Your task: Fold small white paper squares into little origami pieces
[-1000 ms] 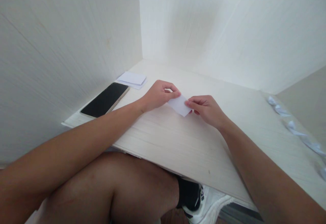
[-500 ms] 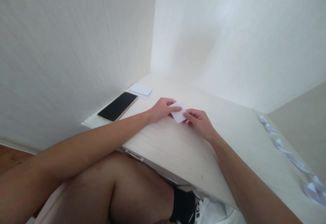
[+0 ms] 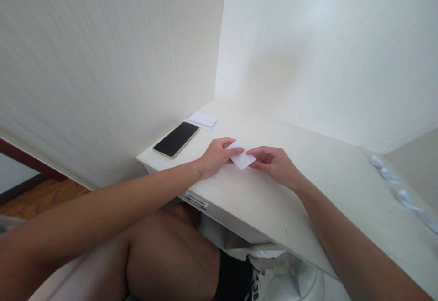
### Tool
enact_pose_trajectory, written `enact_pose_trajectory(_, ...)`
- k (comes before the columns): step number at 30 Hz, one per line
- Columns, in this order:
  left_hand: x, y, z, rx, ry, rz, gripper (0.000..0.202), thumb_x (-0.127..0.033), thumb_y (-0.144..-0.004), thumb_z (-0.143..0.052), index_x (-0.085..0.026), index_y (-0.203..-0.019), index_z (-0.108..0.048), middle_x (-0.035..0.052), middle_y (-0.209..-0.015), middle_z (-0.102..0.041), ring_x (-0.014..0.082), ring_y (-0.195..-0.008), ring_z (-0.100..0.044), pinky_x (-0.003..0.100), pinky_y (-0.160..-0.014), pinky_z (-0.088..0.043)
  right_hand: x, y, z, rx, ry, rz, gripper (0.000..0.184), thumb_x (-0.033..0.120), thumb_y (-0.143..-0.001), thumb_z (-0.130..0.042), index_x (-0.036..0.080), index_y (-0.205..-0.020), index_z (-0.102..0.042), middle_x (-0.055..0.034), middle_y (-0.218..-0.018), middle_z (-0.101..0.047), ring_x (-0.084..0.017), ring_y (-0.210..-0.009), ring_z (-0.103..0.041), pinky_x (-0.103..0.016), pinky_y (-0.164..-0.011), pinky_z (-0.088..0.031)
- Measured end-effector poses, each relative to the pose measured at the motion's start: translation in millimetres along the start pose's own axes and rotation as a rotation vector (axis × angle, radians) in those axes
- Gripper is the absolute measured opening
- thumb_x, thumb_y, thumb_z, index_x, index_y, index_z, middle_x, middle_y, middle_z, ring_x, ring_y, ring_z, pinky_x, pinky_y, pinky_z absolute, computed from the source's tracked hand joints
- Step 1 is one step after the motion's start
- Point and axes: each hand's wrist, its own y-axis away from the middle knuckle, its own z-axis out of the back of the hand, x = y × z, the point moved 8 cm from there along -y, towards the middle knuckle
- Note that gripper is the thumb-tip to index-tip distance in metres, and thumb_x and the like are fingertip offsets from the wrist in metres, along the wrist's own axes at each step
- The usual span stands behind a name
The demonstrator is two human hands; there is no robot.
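A small white piece of paper lies on the pale wooden desk, near its middle. My left hand pinches the paper's left edge with thumb and fingers curled. My right hand pinches its right edge, fingers pressed together on it. Both forearms reach in from the bottom of the view, and the wrists rest on the desk.
A black phone lies screen up at the desk's left end, beside a small stack of white paper slips. Several folded white paper pieces line the right side. Walls close in left and behind. My bare knee sits under the desk.
The camera has pulled back and turned left, so the desk and hands look smaller. Both hands stay pinched on the paper, which has shifted slightly between them.
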Motion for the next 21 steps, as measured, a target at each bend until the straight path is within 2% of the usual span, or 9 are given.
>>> enact_pose_trajectory(4, -1, 11, 10.9, -0.069, 0.008, 0.01, 0.033, -0.005, -0.076, -0.082, -0.009, -0.105, -0.068, 0.0085, -0.09, -0.076, 0.0141, -0.07, -0.069, 0.03, -0.069, -0.054, 14, 4, -6, -0.061, 0.17, 0.083, 0.014, 0.025, -0.081, -0.077, 0.025, -0.094, -0.083, -0.0046, -0.09, -0.082, -0.021, -0.076, -0.073, -0.038, -0.074, -0.059)
enact_pose_trajectory(7, -4, 17, 22.3, -0.12, 0.016, 0.019, 0.044, -0.005, -0.071, -0.088, -0.01, -0.108, -0.065, 0.0074, -0.086, -0.075, 0.0146, -0.068, -0.07, 0.03, -0.068, -0.054, 26, 8, -16, -0.07, 0.244, 0.154, 0.017, 0.019, -0.084, -0.073, 0.027, -0.094, -0.084, -0.0032, -0.089, -0.081, -0.019, -0.075, -0.07, -0.031, -0.064, -0.056)
enact_pose_trajectory(9, -6, 22, 27.1, -0.134, 0.033, 0.025, 0.044, -0.007, -0.072, -0.088, -0.011, -0.109, -0.063, 0.0058, -0.085, -0.075, 0.0143, -0.071, -0.07, 0.03, -0.072, -0.056, 35, 11, -23, -0.084, 0.292, 0.244, 0.019, 0.017, -0.088, -0.069, 0.027, -0.095, -0.084, -0.0038, -0.092, -0.081, -0.018, -0.078, -0.072, -0.027, -0.059, -0.055)
enact_pose_trajectory(13, -8, 33, 22.5, -0.033, 0.049, 0.074, 0.03, -0.008, -0.078, -0.082, -0.008, -0.104, -0.068, 0.0106, -0.097, -0.077, 0.0157, -0.083, -0.073, 0.032, -0.082, -0.058, 47, 17, -32, -0.14, 0.407, 0.42, 0.022, 0.013, -0.092, -0.066, 0.024, -0.102, -0.082, -0.0054, -0.095, -0.081, -0.017, -0.079, -0.074, -0.025, -0.056, -0.058)
enact_pose_trajectory(18, -10, 38, 24.3, 0.064, -0.001, 0.103, 0.029, -0.005, -0.067, -0.088, -0.008, -0.091, -0.073, 0.0062, -0.08, -0.076, 0.0127, -0.069, -0.068, 0.024, -0.066, -0.052, 47, 22, -38, -0.188, 0.545, 0.542, 0.025, 0.009, -0.094, -0.063, 0.023, -0.105, -0.08, -0.007, -0.095, -0.079, -0.016, -0.077, -0.073, -0.024, -0.057, -0.059)
enact_pose_trajectory(21, -11, 35, 29.6, 0.083, -0.07, 0.085, 0.027, -0.004, -0.068, -0.086, -0.009, -0.092, -0.073, 0.0048, -0.078, -0.076, 0.0117, -0.068, -0.067, 0.022, -0.064, -0.05, 49, 22, -43, -0.184, 0.619, 0.641, 0.024, 0.006, -0.094, -0.064, 0.022, -0.104, -0.08, -0.0071, -0.093, -0.077, -0.014, -0.073, -0.07, -0.024, -0.061, -0.058)
